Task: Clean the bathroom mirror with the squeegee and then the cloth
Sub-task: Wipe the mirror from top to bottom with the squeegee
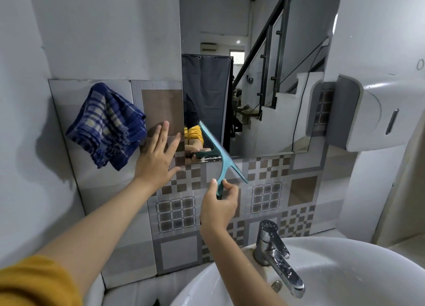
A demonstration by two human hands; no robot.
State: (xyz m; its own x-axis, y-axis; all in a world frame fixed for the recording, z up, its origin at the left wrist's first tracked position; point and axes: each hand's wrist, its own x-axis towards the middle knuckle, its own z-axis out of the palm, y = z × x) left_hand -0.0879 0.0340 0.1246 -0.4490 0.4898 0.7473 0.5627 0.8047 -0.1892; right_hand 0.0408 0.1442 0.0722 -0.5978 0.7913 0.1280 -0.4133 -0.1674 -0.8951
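Observation:
The bathroom mirror hangs on the wall straight ahead. A teal squeegee lies slanted across its lower left corner, blade against the glass and the tile below. My right hand grips the squeegee's handle from underneath. My left hand rests flat with fingers spread on the tiled wall just left of the mirror. A blue checked cloth hangs bunched on the wall, to the left of my left hand and apart from it.
A white washbasin with a chrome tap sits below at the lower right. A white and grey dispenser juts out from the wall right of the mirror. Patterned tiles cover the wall under the mirror.

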